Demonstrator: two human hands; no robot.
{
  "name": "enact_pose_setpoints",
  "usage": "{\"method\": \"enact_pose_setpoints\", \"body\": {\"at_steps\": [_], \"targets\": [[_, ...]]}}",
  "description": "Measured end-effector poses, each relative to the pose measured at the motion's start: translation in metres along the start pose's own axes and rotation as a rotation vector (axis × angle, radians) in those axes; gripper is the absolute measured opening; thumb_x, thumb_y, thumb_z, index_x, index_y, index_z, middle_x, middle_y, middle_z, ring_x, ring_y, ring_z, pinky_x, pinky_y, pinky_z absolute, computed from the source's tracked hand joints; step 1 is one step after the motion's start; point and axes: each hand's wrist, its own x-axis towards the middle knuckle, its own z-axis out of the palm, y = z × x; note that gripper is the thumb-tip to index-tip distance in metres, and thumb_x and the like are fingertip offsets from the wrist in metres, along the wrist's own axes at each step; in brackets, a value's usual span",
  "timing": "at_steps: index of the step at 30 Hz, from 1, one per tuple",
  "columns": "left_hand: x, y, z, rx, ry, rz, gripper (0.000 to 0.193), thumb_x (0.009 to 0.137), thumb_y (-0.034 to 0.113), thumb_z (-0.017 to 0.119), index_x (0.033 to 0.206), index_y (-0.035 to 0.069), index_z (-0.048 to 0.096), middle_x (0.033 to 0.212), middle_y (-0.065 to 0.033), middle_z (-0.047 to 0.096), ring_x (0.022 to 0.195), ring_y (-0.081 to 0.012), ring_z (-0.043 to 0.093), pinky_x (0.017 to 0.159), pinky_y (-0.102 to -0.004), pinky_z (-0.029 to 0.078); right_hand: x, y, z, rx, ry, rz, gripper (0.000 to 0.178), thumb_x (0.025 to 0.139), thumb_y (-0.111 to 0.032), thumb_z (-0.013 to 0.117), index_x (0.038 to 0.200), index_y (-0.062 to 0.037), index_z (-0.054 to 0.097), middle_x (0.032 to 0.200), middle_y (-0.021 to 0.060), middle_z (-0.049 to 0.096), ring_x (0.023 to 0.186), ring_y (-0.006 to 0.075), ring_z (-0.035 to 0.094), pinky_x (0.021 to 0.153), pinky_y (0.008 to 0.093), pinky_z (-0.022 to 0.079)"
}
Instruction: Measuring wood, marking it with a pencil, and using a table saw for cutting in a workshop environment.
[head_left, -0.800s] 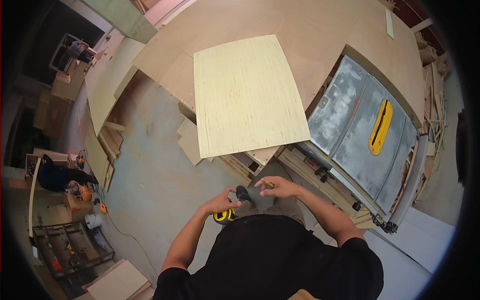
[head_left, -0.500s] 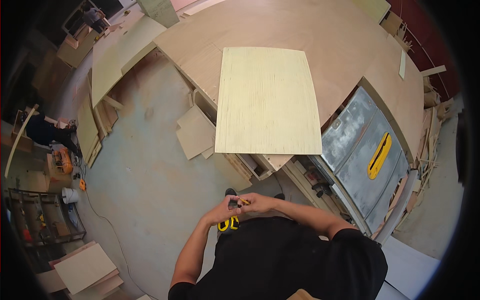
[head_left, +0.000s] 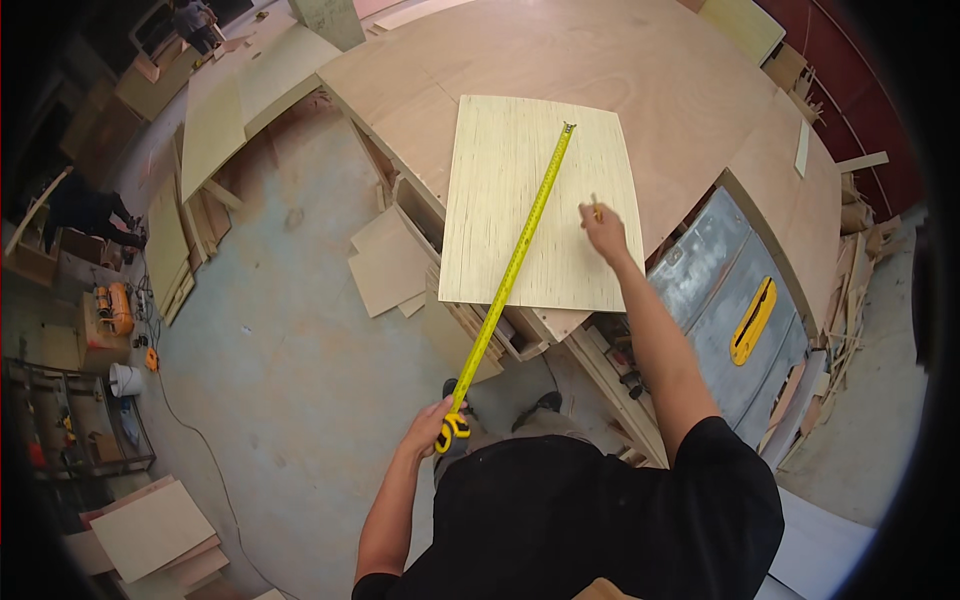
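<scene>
My left hand (head_left: 428,426) grips the yellow-and-black case of a tape measure (head_left: 453,430) in front of my body. Its yellow blade (head_left: 522,250) runs out long and slanting, away and to the right, over a pale plywood panel (head_left: 490,180). The blade's metal end hook lies above the far part of the panel, short of the far edge; whether it touches the wood I cannot tell. Over the panel's right side is my right hand (head_left: 607,236), closed around a small pencil (head_left: 597,210) mostly hidden by the fingers. That hand is apart from the blade.
Beneath the panel stands a large wooden worktable (head_left: 400,85); the panel overhangs its near edge. At right, a table saw (head_left: 715,270) has a yellow insert (head_left: 753,320). Board offcuts (head_left: 160,530) lie lower left, near a cord on the floor. Other people are at far left.
Both hands were together at my waist. Now the tape's blade is drawn out over the panel, and my right hand has moved forward above the panel with the pencil.
</scene>
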Motion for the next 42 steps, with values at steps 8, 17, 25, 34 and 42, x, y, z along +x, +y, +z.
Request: {"method": "enact_pose_setpoints", "body": {"at_steps": [8, 17, 25, 34, 42], "targets": [[0.093, 0.046, 0.085, -0.29, 0.016, 0.1, 0.046, 0.099, 0.045, 0.051, 0.11, 0.002, 0.064, 0.089, -0.0049, 0.063, 0.075, -0.0133, 0.059, 0.068, -0.0261, 0.049, -0.101, -0.002, 0.023, -0.336, 0.064, -0.371, 0.013, 0.085, -0.019, 0.063, 0.094, -0.0089, 0.061, 0.081, 0.0107, 0.063, 0.074, 0.0302, 0.063, 0.067, 0.0415, 0.051], [0.098, 0.055, 0.104, -0.396, 0.016, 0.061, 0.043, 0.099, 0.045, 0.05, 0.116, 0.006, 0.06, 0.084, -0.0047, 0.063, 0.067, -0.0139, 0.062, 0.059, -0.0289, 0.052, -0.094, 0.002, 0.026, -0.363, 0.11, -0.399, 0.012, 0.085, -0.018, 0.064, 0.09, -0.0086, 0.06, 0.078, 0.01, 0.062, 0.07, 0.03, 0.063, 0.064, 0.0421, 0.051], [0.102, 0.045, 0.102, -0.43, -0.044, 0.026, 0.043, 0.1, 0.046, 0.048, 0.114, 0.007, 0.061, 0.086, -0.0059, 0.064, 0.076, -0.0144, 0.063, 0.065, -0.0302, 0.053, -0.089, 0.006, 0.027, -0.383, 0.072, -0.347, 0.012, 0.086, -0.019, 0.063, 0.09, -0.0083, 0.061, 0.081, 0.0095, 0.065, 0.072, 0.0286, 0.065, 0.065, 0.0407, 0.052], [0.101, 0.04, 0.093, -0.565, -0.103, 0.003, 0.038, 0.098, 0.043, 0.054, 0.109, 0.008, 0.059, 0.084, -0.0048, 0.062, 0.07, -0.0161, 0.062, 0.059, -0.0287, 0.052, -0.094, 0.002, 0.029, -0.38, 0.065, -0.342, 0.011, 0.086, -0.02, 0.062, 0.091, -0.0094, 0.061, 0.08, 0.0086, 0.064, 0.073, 0.0281, 0.064, 0.066, 0.0406, 0.051], [0.093, 0.049, 0.109, -0.336, -0.047, 0.068, 0.051, 0.096, 0.054, 0.052, 0.108, 0.006, 0.062, 0.084, -0.0044, 0.063, 0.072, -0.0137, 0.062, 0.063, -0.0289, 0.053, -0.109, 0.023, 0.018, -0.237, 0.113, -0.328, 0.011, 0.082, -0.019, 0.064, 0.08, -0.0087, 0.062, 0.077, 0.0116, 0.064, 0.074, 0.0318, 0.063, 0.068, 0.0424, 0.051]]}}
